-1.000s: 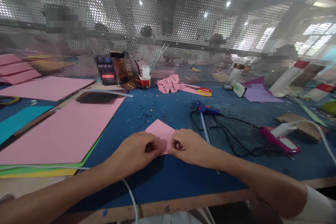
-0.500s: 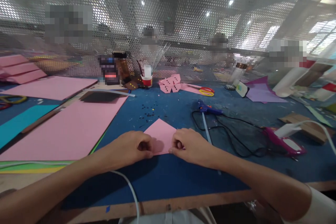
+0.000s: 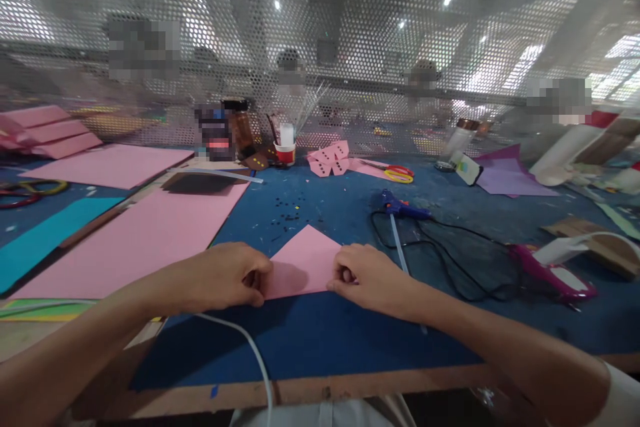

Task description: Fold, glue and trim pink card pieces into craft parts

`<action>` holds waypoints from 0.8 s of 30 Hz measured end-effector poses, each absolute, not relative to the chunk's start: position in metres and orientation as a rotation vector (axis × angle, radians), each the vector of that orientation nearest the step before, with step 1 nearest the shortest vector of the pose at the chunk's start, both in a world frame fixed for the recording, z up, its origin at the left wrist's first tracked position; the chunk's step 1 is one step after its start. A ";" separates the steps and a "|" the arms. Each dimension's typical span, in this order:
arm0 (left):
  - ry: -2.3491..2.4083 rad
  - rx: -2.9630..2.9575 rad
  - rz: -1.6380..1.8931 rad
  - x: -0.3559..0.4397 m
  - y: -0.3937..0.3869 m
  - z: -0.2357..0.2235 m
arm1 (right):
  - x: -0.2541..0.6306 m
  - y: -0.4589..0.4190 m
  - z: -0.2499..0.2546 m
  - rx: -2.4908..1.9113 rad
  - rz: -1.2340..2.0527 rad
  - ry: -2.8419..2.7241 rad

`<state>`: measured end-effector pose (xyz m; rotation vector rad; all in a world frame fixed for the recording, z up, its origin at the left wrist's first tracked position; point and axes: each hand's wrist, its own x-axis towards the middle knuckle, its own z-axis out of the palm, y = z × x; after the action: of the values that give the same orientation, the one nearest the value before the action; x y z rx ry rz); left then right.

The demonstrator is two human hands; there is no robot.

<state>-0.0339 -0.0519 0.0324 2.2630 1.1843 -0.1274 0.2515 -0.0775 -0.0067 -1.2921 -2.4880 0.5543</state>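
A grey mesh screen full of small round holes stands behind a blue tabletop, whose matte surface is scuffed and marked with pale flecks. Near the front edge lies a piece of pink paper, peaked at the far side and nearly straight along the near side, between the two hands. The left hand has its thumb and fingers curled together on the paper's left corner; the right hand holds the right corner in a similar narrow pinch. The paper already has its pointed outline, and its visible face looks smooth and plain, with no holes or glued parts; whether the near edge is a finished crease cannot be told, so how much remains is unclear. Farther back, a pink cutout with winglike lobes and dark dots looks further along, beside scissors with red and yellow handles. Tiny black specks lie scattered nearer the paper. To the right is a blue plastic glue gun with a translucent stick; to the left, a large, flat pink sheet.
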 end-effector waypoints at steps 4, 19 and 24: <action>1.191 2.260 -0.158 -0.039 -0.050 0.034 | 0.251 -0.078 -0.006 -1.299 0.551 -2.500; 1.214 2.275 -0.273 -0.042 -0.048 0.041 | 0.252 -0.077 -0.007 -1.288 0.553 -2.492; 1.188 2.296 -0.044 -0.028 -0.053 0.032 | 0.251 -0.077 -0.007 -1.299 0.551 -2.494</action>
<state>-0.0281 -0.0532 0.0322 2.2964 1.1876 -0.0442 0.2508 -0.0774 -0.0069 -1.2987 -2.4936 0.5511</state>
